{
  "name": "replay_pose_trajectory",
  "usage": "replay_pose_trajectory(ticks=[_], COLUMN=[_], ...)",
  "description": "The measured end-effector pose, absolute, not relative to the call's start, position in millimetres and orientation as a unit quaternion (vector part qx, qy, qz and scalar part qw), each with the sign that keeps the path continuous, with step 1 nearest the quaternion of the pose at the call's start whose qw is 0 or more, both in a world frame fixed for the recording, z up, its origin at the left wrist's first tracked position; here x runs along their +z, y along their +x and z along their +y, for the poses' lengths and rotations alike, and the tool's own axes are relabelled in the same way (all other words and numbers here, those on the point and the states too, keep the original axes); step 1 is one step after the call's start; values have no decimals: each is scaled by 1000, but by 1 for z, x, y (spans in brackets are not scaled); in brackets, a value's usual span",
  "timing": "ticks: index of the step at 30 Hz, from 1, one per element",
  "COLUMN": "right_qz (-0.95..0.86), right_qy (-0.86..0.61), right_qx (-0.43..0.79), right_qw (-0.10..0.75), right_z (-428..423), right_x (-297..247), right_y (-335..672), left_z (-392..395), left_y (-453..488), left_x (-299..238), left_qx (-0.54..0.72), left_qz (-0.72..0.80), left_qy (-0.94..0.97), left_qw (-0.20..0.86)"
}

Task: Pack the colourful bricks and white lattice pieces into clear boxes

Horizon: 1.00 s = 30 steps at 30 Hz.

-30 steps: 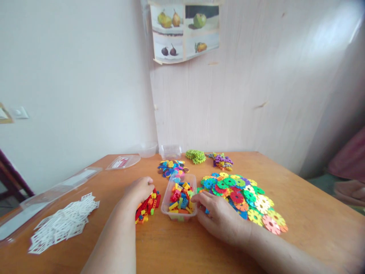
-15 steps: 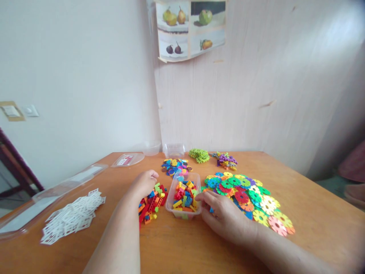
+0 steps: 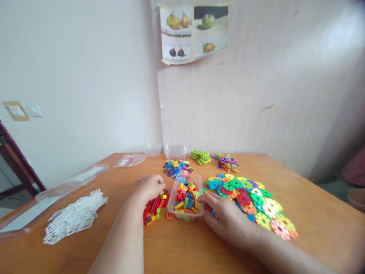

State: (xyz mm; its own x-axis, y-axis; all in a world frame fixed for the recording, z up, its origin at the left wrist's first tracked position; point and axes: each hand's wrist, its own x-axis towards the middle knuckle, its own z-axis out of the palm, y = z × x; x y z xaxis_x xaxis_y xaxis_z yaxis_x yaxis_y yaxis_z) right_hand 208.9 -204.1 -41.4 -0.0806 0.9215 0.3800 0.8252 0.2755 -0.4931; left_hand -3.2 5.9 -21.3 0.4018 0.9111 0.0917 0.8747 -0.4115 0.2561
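White lattice pieces [image 3: 75, 215] lie heaped at the far left of the wooden worktop [image 3: 313, 213], just in front of a long clear lid [image 3: 57, 188]. Nearer the middle, the left hand [image 3: 149, 187] is curled palm-down over a pile of small bricks [image 3: 154, 208] in red, orange and yellow, its fingertips down among them. Whether its grip has closed on a brick cannot be told. Just right of that pile stands a clear tub [image 3: 171, 202] holding more bricks of the same kind. Behind the tub sits a small heap of blue and yellow discs [image 3: 176, 167]. The right hand [image 3: 225, 217] rests on the worktop against the tub's right wall, its grip loose and open, with thumb and forefinger touching the plastic without clasping it. Right of that hand spreads a broad layer of flat notched discs [image 3: 258, 199] in green, red, yellow and orange.
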Motion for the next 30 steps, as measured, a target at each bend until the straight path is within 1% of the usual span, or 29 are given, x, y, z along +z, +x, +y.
replay_pose_trajectory(ticks=[4,9,18,22,30], right_qz=[-733,-733,-735,-740,-735], right_qy=[-596,-598,-598,-592,-597], right_qx=[74,69,61,60,68], right_qw=[318,317,314,313,313], right_z=[-204,-203,-204,-205,-205], right_x=[-41,-40,-40,-38,-40], right_y=[209,208,208,208,209], left_z=[1,-2,-1,3,6], left_y=[5,8,10,7,4], left_x=[-23,-25,-27,-29,-32], left_qx=[93,83,104,118,90], left_qz=[527,522,504,520,524], left_qy=[845,849,857,846,847], left_qw=[11,-8,22,24,29])
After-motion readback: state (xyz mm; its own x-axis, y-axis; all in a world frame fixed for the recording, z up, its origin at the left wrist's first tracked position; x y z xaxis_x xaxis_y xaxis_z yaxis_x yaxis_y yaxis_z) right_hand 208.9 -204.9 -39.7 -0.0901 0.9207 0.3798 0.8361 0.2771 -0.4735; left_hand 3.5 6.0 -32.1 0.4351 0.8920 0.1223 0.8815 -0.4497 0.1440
